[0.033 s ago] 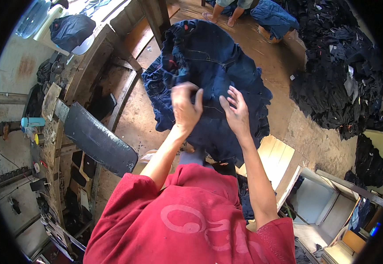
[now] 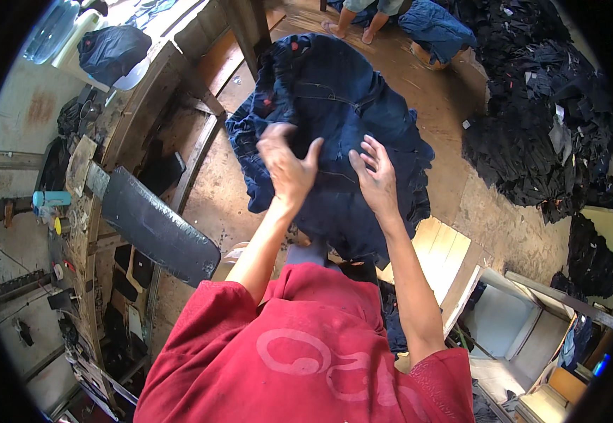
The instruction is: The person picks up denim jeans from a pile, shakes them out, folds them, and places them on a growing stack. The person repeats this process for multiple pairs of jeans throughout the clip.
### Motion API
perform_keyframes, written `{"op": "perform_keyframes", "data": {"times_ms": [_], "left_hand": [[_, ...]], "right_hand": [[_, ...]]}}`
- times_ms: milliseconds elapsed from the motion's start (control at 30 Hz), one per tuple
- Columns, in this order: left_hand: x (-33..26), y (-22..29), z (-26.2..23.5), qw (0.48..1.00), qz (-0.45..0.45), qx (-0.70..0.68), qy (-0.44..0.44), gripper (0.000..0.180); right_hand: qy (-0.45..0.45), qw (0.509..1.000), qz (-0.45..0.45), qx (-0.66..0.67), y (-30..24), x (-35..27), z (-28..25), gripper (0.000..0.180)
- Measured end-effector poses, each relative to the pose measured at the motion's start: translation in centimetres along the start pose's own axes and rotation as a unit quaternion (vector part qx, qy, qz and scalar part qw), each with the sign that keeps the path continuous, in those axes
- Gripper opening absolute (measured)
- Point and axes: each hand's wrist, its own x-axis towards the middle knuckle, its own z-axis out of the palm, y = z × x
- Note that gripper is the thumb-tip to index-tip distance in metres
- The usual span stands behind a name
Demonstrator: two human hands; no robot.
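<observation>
Fingers (image 2: 272, 135) of the left hand (image 2: 285, 166) are curled in against the dark blue denim garment (image 2: 334, 92) and look clenched on a fold of it, with the thumb standing out to the side. The hand is smeared with blur, so the exact grip is hard to read. I take the blur to mean the hand is moving across the cloth at this instant.

The right hand (image 2: 375, 176) lies just beside the left, also on the garment. Its fingers (image 2: 371, 149) are spread and loose, flat on the fabric and grasping nothing.

The denim garment hangs bunched in front of the person, above the wooden floor (image 2: 461, 204). Its lower edge drops behind both wrists toward the red shirt (image 2: 299, 352).

- **Left of the garment:** a black padded board (image 2: 155, 225) juts out from a cluttered wooden workbench (image 2: 133, 106). Farther left, a teal bottle (image 2: 52, 199) lies on the bench.
- **Right of the garment, well apart:** a big heap of black clothing (image 2: 532, 141) covers the floor.
- **Beyond the garment's top edge:** another person's bare feet (image 2: 352, 27) stand near a second piece of blue denim (image 2: 433, 28).
- **Below and right of the garment:** a pale wooden board (image 2: 444, 247) lies near the right forearm.
</observation>
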Motion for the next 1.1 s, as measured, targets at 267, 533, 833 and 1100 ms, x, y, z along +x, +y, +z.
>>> {"op": "perform_keyframes", "data": {"times_ms": [267,533,833,1100], "left_hand": [[3.2,-0.4,0.0,0.99,0.009,-0.125,-0.063,0.051],[4.0,-4.1,-5.0,0.999,0.033,0.01,-0.023,0.071],[4.4,-2.7,-4.8,0.984,-0.044,-0.169,-0.038,0.012],[2.2,-0.1,-4.8,0.952,0.079,-0.214,-0.203,0.036]], "right_hand": [[-0.031,0.999,0.013,0.011,-2.4,3.2,1.3,0.083],[0.145,0.985,-0.041,-0.088,3.8,2.5,-4.7,0.087],[0.018,0.99,0.133,-0.043,-0.6,-5.1,-10.4,0.051],[0.169,0.955,0.21,0.123,0.8,-4.5,-6.2,0.029]]}}
